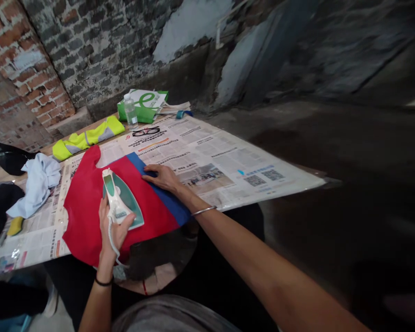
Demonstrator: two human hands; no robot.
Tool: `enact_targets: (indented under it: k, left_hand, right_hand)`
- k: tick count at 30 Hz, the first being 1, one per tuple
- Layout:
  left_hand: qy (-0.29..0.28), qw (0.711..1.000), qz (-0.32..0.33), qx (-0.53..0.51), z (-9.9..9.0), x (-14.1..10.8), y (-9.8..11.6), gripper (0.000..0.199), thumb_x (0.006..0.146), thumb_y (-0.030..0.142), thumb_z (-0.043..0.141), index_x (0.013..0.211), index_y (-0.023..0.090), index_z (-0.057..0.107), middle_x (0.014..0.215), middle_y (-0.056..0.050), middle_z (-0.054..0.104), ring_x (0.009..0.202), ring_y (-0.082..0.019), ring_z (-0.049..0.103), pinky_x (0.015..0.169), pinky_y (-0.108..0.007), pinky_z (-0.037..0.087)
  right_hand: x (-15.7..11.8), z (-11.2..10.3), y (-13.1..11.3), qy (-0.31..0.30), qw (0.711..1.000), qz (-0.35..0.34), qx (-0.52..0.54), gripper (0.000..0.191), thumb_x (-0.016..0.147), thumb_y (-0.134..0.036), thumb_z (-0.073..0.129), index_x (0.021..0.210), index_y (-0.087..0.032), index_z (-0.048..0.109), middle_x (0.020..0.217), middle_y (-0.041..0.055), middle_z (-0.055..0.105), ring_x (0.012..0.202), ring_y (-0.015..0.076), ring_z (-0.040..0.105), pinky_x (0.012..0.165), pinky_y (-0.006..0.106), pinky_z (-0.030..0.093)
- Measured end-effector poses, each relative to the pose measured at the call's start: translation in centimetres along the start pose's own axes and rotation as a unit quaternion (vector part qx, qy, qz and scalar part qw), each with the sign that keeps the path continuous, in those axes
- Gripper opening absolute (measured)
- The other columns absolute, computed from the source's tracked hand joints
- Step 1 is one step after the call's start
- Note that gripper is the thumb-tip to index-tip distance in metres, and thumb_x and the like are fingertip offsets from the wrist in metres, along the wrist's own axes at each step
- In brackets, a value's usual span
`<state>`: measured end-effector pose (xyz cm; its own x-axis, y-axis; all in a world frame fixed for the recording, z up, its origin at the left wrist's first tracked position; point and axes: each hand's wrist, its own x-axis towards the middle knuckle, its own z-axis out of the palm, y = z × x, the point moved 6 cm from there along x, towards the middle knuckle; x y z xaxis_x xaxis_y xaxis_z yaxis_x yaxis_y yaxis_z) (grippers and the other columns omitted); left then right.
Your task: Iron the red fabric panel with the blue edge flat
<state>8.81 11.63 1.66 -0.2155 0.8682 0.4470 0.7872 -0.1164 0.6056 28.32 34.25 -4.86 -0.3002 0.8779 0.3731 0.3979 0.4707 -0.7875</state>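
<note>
A red garment piece (85, 193) with a blue band (169, 197) along its right edge lies spread on the newspaper-covered table. My left hand (115, 226) is closed round the handle of a white and teal iron (129, 203), which rests on the red cloth. Its white cord (111, 240) hangs down past my left wrist. On the blue band lies my right hand (164, 177), fingers stretched out flat and holding nothing. The iron's soleplate is hidden against the cloth.
Behind the cloth are a folded yellow reflective vest (90, 137), a clear bottle (130, 113), a green and white bag (148, 103) and eyeglasses (145, 132). Pale blue cloth (38, 184) and a yellow sponge (15, 226) lie left. The table's newspaper cover (263, 184) extends right; a brick wall (90, 50) stands behind.
</note>
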Motion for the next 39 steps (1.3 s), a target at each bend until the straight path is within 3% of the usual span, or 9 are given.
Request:
enact_targets:
  k: [7,11,15,20,24,28,32,37,39]
  left_hand:
    - [-0.031,0.998,0.02,0.047,-1.5,-5.7,0.7,0.062,0.084,0.052,0.081,0.138,0.022,0.069,0.149,-0.018,0.067,0.149,-0.042,0.054,0.124,-0.064,0.045]
    - [-0.036,0.998,0.019,0.051,-1.8,-6.4,0.6,0.065,0.084,0.046,0.082,0.143,0.025,0.067,0.153,-0.017,0.064,0.151,-0.042,0.052,0.123,-0.066,0.046]
    - [-0.051,0.998,0.002,0.048,-1.6,-6.4,0.0,0.073,0.073,0.038,0.089,0.142,0.031,0.068,0.155,-0.011,0.064,0.149,-0.04,0.055,0.12,-0.062,0.053]
    - [-0.009,1.0,0.018,-0.013,-1.6,-6.6,-0.2,0.069,0.067,0.036,0.09,0.133,0.03,0.075,0.15,-0.011,0.069,0.148,-0.042,0.056,0.119,-0.061,0.053]
    - [0.024,0.998,-0.011,-0.055,-1.8,-7.8,-1.7,0.075,0.062,0.042,0.091,0.135,0.028,0.076,0.147,-0.013,0.071,0.149,-0.046,0.054,0.12,-0.066,0.051]
    - [0.075,0.99,-0.096,-0.077,-3.8,-9.7,-4.5,0.062,0.064,0.041,0.088,0.124,0.028,0.079,0.127,-0.012,0.081,0.136,-0.044,0.067,0.115,-0.062,0.056]
    - [0.128,0.976,-0.157,-0.074,-7.3,-10.5,-6.9,0.057,0.065,0.042,0.085,0.119,0.026,0.078,0.119,-0.011,0.082,0.13,-0.042,0.07,0.111,-0.055,0.06]
    - [0.152,0.974,-0.146,-0.084,-9.7,-9.2,-7.8,0.056,0.07,0.051,0.079,0.121,0.028,0.077,0.123,-0.009,0.08,0.139,-0.041,0.064,0.126,-0.059,0.045]
    - [0.153,0.977,-0.131,-0.065,-9.7,-8.7,-7.4,0.055,0.075,0.057,0.077,0.123,0.032,0.076,0.126,-0.007,0.078,0.138,-0.04,0.064,0.124,-0.06,0.048]
  right_hand:
    - [0.0,0.0,0.1,-0.001,1.0,-0.009,0.005,0.026,0.086,-0.035,0.082,0.109,-0.023,0.084,0.128,0.0083,0.081,0.124,0.0315,0.074,0.116,0.05,0.055]
    - [0.0,0.1,0.0,0.002,1.0,-0.016,0.011,0.025,0.086,-0.036,0.081,0.107,-0.024,0.084,0.126,0.0095,0.082,0.123,0.0309,0.075,0.116,0.05,0.055]
    - [-0.1,0.4,0.0,0.0,1.0,-0.017,0.017,0.024,0.086,-0.038,0.08,0.104,-0.024,0.084,0.122,0.0104,0.083,0.119,0.0307,0.077,0.113,0.05,0.058]
    - [-0.2,0.9,0.6,0.004,1.0,-0.02,0.021,0.023,0.083,-0.041,0.08,0.099,-0.025,0.084,0.12,0.0115,0.083,0.118,0.0339,0.077,0.113,0.054,0.058]
    - [-0.1,1.2,1.0,-0.006,1.0,-0.016,0.026,0.028,0.081,-0.044,0.078,0.099,-0.024,0.084,0.12,0.0126,0.083,0.12,0.035,0.076,0.113,0.056,0.057]
    - [-0.1,1.2,1.2,-0.002,0.999,-0.011,0.03,0.029,0.08,-0.046,0.077,0.099,-0.025,0.084,0.121,0.0127,0.083,0.121,0.0357,0.076,0.115,0.058,0.055]
    - [-0.1,1.2,1.2,0.0,0.999,-0.015,0.041,0.029,0.079,-0.05,0.077,0.095,-0.026,0.084,0.119,0.0119,0.083,0.12,0.0362,0.076,0.114,0.059,0.055]
    - [-0.1,1.3,0.8,-0.013,0.999,-0.02,0.04,0.029,0.078,-0.053,0.076,0.091,-0.028,0.084,0.117,0.0121,0.084,0.121,0.0397,0.075,0.115,0.064,0.054]
    - [-0.1,1.2,0.3,-0.01,0.999,-0.018,0.036,0.024,0.078,-0.051,0.077,0.09,-0.03,0.084,0.116,0.012,0.084,0.121,0.0418,0.075,0.114,0.064,0.054]
